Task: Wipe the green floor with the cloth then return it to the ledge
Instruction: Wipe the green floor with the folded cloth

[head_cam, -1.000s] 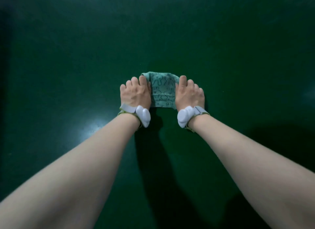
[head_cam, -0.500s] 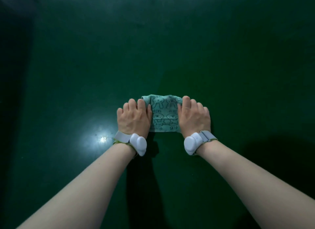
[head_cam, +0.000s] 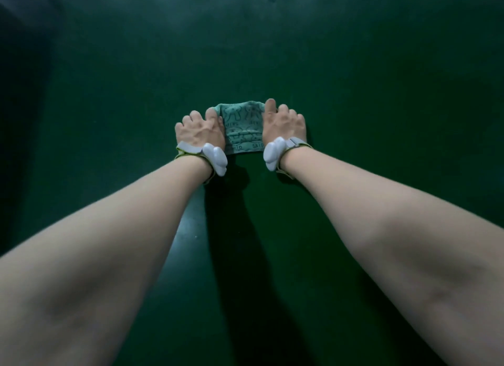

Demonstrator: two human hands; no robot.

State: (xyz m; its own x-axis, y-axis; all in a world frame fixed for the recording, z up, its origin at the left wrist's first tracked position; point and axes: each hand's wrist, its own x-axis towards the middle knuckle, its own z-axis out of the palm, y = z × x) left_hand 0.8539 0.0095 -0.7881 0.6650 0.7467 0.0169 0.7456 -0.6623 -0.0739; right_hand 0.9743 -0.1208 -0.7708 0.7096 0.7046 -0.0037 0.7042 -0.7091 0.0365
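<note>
A small teal cloth with a printed cartoon pattern lies folded on the dark green floor. My left hand presses down on the cloth's left end, fingers curled over it. My right hand presses on its right end in the same way. Only the cloth's middle strip shows between the two hands. Both arms stretch far forward, and each wrist wears a white band with a small white device. The ledge is not in view.
Glossy green floor fills the whole view, with a faint light reflection between my forearms. A darker vertical band runs along the left edge. My arms cast shadows on the floor toward me.
Both hands have pushed the cloth forward, away from me, after pulling it closer half a second ago. My arms are now more stretched out.
</note>
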